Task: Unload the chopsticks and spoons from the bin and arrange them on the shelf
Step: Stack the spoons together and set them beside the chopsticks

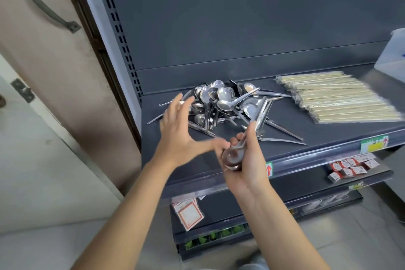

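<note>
Metal spoons (223, 103) lie heaped near the left edge of the shelf (317, 129), chopsticks (341, 96) by its right edge. Left hand (177, 129) spreads its fingers wide, holding nothing. Right hand (247, 166) grips stacked spoons (231, 156) at the front edge.

Mid-frame, the spoons (223, 103) are gleaming as smooth, mirror-polished metal. At the right, the pale wooden chopsticks (337, 98) are lying sealed in clear, glossy plastic wrap. The shelf (324, 133) beneath them is showing a dark, smooth, matt painted finish, and its front rail (317, 158) is shining as transparent plastic.
</note>
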Available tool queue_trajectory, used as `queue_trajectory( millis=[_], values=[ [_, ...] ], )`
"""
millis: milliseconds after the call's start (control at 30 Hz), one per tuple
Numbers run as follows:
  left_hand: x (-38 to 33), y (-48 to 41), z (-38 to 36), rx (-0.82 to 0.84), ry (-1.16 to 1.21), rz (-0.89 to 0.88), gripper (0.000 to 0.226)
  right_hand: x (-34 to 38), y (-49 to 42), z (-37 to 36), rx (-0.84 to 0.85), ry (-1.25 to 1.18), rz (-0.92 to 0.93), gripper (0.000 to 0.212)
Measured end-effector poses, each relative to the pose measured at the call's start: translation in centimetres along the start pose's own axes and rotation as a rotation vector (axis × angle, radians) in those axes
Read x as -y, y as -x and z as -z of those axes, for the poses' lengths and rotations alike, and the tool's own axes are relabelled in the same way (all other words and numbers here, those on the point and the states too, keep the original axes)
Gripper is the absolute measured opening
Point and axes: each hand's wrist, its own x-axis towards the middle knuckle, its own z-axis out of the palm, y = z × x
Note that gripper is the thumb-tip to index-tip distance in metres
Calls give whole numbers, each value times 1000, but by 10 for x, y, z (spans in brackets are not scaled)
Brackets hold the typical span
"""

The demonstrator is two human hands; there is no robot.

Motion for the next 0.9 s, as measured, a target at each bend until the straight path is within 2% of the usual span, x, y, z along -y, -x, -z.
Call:
queue_trajectory(
  millis=[100,167,233,300,333,433,600,700,833,900],
  values=[
    [22,-32,7,-248,-46,102,75,4,0,4,-19,26,8,36],
    [39,-49,13,-201,-171,178,55,6,1,8,-28,19,8,35],
    [46,-57,16,-49,-143,272,40,7,1,9,-34,19,5,34],
    [47,-59,20,-20,-96,299,17,7,0,8,-37,23,-5,33],
    [47,-58,24,-31,-50,315,13,7,-1,8,-39,30,-8,33],
    [40,-47,49,-95,129,387,26,6,-3,11,-35,74,3,35],
    [12,-20,86,-181,328,383,24,2,-5,9,-26,23,15,38],
    [-3,-8,74,-120,452,424,20,-5,-4,3,6,-29,4,39],
    [-22,13,27,-22,444,432,13,-9,-6,-3,14,-89,41,33],
    [-34,22,2,50,462,416,9,-7,-7,-3,12,-142,64,39]
  ],
)
